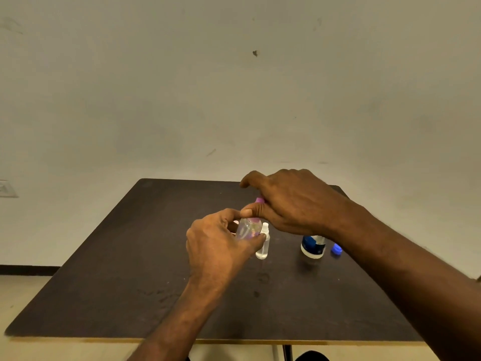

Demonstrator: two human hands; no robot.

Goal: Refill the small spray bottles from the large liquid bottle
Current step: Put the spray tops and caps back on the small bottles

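Observation:
My left hand (218,241) grips a small clear spray bottle (247,229) by its body, above the middle of the dark table (130,269). My right hand (289,201) pinches the bottle's purple spray top (259,199) between thumb and fingers. A second small clear spray bottle (263,246) with a white top stands upright on the table just right of my left hand. The large liquid bottle (313,246), white with a blue label, stands further right, its upper part hidden behind my right wrist. Its blue cap (336,248) lies beside it on the table.
A plain pale wall rises behind the table's far edge. A wall socket (6,188) is at the far left. The table's near edge runs across the bottom, with pale floor to the left.

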